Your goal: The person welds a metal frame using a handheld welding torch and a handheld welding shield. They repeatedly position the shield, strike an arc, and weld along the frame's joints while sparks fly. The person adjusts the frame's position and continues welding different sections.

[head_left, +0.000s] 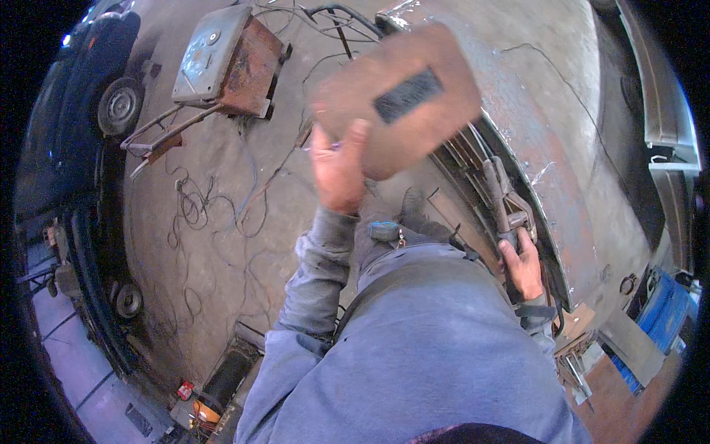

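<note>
My left hand (336, 166) is closed on a brown flat welding shield (399, 137) with a dark rectangular window, raised at upper middle and slightly blurred. At middle right, my right hand (521, 263) is wrapped round the handle of a grey-brown metal welding holder or clamp tool (506, 196), beside a long curved steel piece (562, 222) with rusty patches and dark slats along its inner side. The shield covers part of that piece.
A rusty box machine (233, 63) on a frame stands upper left. Cables (192, 207) snake over the concrete floor. A dark vehicle (70, 133) lines the left edge. Metal sheets and a blue piece (662, 311) lie lower right; assorted items (207, 414) sit lower left.
</note>
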### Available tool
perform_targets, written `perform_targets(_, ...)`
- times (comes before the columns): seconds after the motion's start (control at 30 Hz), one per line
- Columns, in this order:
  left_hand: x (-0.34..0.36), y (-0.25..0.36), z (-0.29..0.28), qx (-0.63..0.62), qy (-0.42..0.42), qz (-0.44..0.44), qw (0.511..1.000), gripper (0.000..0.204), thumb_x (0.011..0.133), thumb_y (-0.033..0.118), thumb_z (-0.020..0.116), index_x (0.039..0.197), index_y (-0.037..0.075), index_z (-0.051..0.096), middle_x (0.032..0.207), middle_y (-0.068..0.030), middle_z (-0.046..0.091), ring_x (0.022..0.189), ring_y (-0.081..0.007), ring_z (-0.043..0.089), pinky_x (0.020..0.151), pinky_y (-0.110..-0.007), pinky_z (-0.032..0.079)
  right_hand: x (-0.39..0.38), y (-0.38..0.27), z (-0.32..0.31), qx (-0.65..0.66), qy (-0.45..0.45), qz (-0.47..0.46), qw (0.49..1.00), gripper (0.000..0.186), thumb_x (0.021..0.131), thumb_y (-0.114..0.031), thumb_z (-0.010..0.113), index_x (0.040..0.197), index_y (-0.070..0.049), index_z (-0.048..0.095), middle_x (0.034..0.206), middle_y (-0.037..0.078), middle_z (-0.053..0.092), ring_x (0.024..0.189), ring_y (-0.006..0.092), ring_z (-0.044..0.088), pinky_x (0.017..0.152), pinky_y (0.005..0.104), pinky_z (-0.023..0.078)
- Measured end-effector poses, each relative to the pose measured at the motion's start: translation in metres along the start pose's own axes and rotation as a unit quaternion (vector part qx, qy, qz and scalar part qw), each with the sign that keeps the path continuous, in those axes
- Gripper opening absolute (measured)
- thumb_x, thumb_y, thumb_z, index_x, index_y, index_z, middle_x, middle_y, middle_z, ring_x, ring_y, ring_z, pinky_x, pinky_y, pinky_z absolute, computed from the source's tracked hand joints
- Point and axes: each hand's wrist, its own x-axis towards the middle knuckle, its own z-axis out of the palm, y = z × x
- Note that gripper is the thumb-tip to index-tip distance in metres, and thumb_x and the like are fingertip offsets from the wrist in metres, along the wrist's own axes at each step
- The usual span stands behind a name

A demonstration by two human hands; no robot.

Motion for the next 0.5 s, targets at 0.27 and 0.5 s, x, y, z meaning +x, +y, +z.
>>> perform_targets(0.27,0.007,0.021,-0.02,0.0,0.09,0.056,0.994,0.049,0.103,0.02,0.067,0.146,0.005,0.049,0.134,-0.0104,0.065,0.116,-0.0234,0.066,0.1,-0.037,0.054,-0.007,-0.025,0.003,-0.001,-0.022,0.024,0.999,0.042,0.099,-0.027,0.067,0.128,0.002,0.058,0.09,0.012,0.066,0.069,0.0175,0.063,0.065,0.0351,0.052)
perform_targets(0.5,-0.017,0.004,-0.003,-0.019,-0.022,-0.03,0.999,0.058,0.095,0.025,0.079,0.143,0.003,0.054,0.13,-0.0084,0.066,0.117,-0.0196,0.062,0.101,-0.037,0.051,0.007,-0.019,0.012,-0.011,0.001,0.015,1.0,0.041,0.096,-0.028,0.068,0.123,0.003,0.059,0.1,0.024,0.071,0.09,0.0358,0.069,0.081,0.0449,0.052)
